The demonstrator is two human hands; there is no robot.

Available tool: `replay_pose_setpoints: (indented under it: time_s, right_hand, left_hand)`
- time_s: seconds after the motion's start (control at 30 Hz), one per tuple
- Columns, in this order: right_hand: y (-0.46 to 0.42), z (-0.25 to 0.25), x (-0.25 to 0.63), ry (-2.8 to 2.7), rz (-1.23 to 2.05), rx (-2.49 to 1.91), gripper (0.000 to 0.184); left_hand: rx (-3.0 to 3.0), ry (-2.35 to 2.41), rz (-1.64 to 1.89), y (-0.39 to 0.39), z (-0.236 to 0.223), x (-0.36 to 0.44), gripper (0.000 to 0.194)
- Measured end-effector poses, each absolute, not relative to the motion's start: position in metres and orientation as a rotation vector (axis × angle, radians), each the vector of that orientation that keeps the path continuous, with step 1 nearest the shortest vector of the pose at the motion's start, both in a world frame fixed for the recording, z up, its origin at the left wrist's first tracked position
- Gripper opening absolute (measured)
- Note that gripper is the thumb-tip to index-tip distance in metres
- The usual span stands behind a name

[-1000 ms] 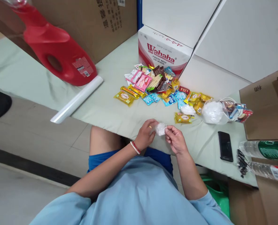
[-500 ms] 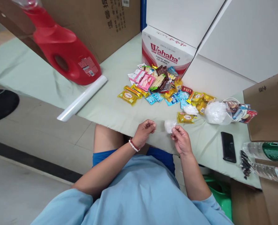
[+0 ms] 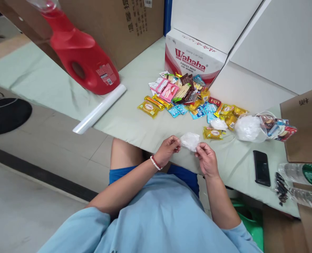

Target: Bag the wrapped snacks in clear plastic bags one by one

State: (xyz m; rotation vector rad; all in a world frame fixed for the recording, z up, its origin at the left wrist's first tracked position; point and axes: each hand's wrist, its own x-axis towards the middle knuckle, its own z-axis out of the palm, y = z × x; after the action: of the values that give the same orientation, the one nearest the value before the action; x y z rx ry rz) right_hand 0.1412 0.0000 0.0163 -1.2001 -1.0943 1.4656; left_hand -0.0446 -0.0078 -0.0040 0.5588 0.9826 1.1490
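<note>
A crumpled, translucent white plastic bag (image 3: 190, 141) is stretched between my two hands above the table's front edge. The fingertips of my left hand (image 3: 169, 149) pinch its left side; a red and white bead bracelet circles that wrist. My right hand (image 3: 206, 157) grips its right lower corner between thumb and fingers. Just beyond it lies a yellow snack packet (image 3: 213, 133), with another crumpled white plastic bag (image 3: 218, 123) behind. A mixed heap of wrapped snacks, with pink wafer packs (image 3: 169, 92) among them, spreads in front of a Wahaba-style water carton (image 3: 193, 59).
On the left stand a large red bottle (image 3: 84, 63) and a white roll (image 3: 100, 109) reaching the table edge. To the right are a stuffed clear bag (image 3: 249, 128), a black phone (image 3: 261, 168), sunglasses-like dark items (image 3: 281, 188) and plastic bottles (image 3: 290, 173). Cardboard boxes border the table.
My left hand has come up to the plastic bag and now pinches it; before, it was apart. The bag is spread wider. The whole view has shifted slightly.
</note>
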Motion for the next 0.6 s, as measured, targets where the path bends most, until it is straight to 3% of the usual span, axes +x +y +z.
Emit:
replay_pose_setpoints:
  time_s: [0.3,0.4,0.6]
  right_hand:
    - [0.007,0.011,0.145,-0.842,1.682,-1.243,0.048]
    - [0.014,0.012,0.141,-0.825,1.695,-1.243,0.043]
    - [0.028,0.015,0.157,-0.693,1.663,-1.203,0.043]
  left_hand:
    - [0.869,0.985,1.127,-0.012,-0.001,-0.056,0.049]
    - [0.908,0.955,1.086,-0.013,0.000,-0.055,0.049]
    - [0.437,0.800,1.106,-0.014,-0.004,-0.071,0.048]
